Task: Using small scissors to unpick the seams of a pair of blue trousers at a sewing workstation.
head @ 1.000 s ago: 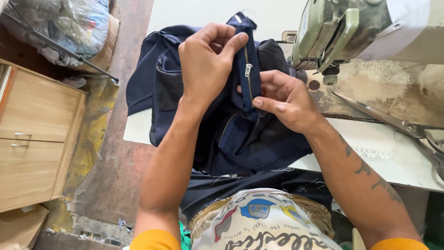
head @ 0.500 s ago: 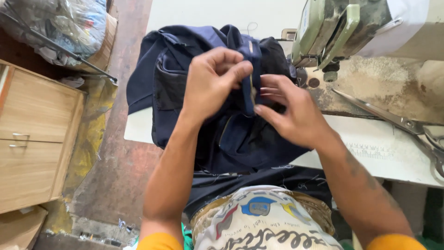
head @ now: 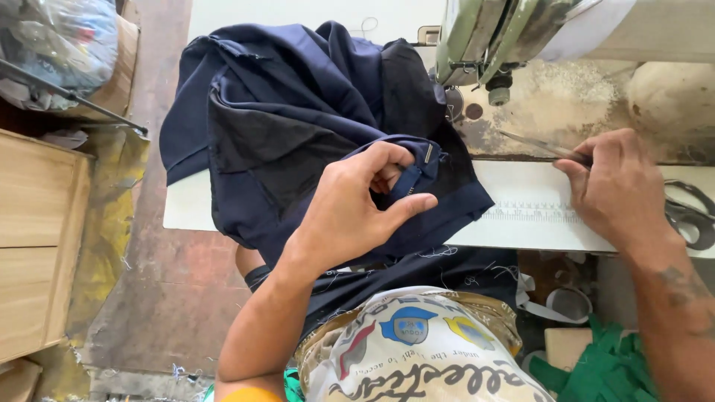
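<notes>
While the left hand pinches the zip, keeping the cloth bunched
Right hand closes on scissors lying on the worktop

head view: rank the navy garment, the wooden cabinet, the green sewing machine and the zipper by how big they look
1. navy garment
2. green sewing machine, cut off by the frame
3. wooden cabinet, also cut off; close to the machine, so unsure
4. zipper, pinched by the left hand
</notes>
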